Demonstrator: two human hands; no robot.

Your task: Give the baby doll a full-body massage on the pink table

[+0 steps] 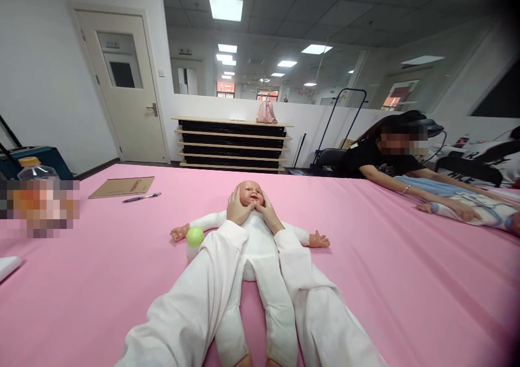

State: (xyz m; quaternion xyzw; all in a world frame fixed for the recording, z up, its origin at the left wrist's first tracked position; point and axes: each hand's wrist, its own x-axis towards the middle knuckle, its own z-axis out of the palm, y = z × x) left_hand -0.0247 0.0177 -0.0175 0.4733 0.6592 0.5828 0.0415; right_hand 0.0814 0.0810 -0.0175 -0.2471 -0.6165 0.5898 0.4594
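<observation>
A baby doll (pixel 257 237) with a white cloth body lies on its back on the pink-covered table (pixel 162 269), its head at the far end and its arms spread. Against one side of its head and cheek rests my left hand (pixel 239 209). My right hand (pixel 268 211) cups the other side, so the face shows between both palms. The thumbs come close together below the doll's mouth. Beside my left sleeve stands a small bottle with a light green cap (pixel 195 237), its lower part partly hidden by the sleeve.
A brown notebook (pixel 122 187) and a pen (pixel 142 197) lie at the far left. A bottle with a yellow cap (pixel 34 175) stands at the left edge. On the right, a person (pixel 390 156) in a headset leans over another doll (pixel 467 207). Shelves (pixel 231 145) stand behind the table.
</observation>
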